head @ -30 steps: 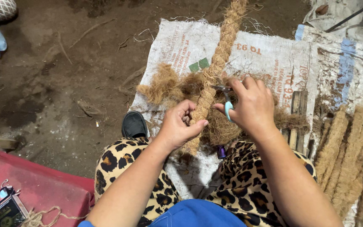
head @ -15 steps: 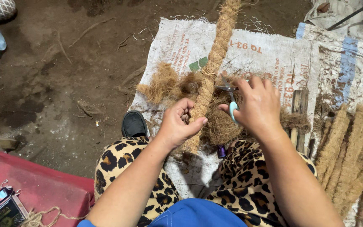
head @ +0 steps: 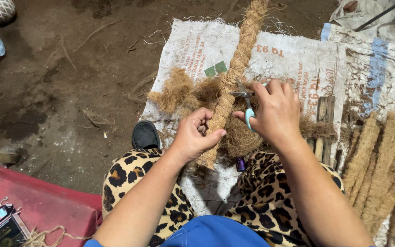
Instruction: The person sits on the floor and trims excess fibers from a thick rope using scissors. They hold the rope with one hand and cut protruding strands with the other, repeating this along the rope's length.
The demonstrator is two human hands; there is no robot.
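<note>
Covering most of the view, the dirt floor [head: 60,91] carries a white woven sack [head: 298,59] spread flat ahead of the seated person, with a second, blue-striped sack [head: 380,68] overlapping its right edge. The person's legs, in leopard-print trousers [head: 270,201], rest on the near end of the white sack. A red cloth [head: 46,210] lies at the lower left, near the left knee.

A thick coir rope [head: 238,68] runs from the top edge of the view down across the white sack to a point between the knees. A pile of loose coir fibre [head: 179,93] lies on the sack just left of the rope, and more fibre sits beneath the right hand. A bundle of finished coir rope lengths [head: 380,169] lies at the right edge, beside a small wooden slat piece [head: 323,123].

The left hand [head: 195,135] is clamped around the lower part of the rope, thumb and fingers pinching it. The right hand [head: 275,112] is closed on a pair of small scissors [head: 248,103] with light blue handles; the metal blades point left and touch the rope just above the left hand. The two hands are near each other but apart. A black shoe [head: 146,135] sits just beside the left knee.
</note>
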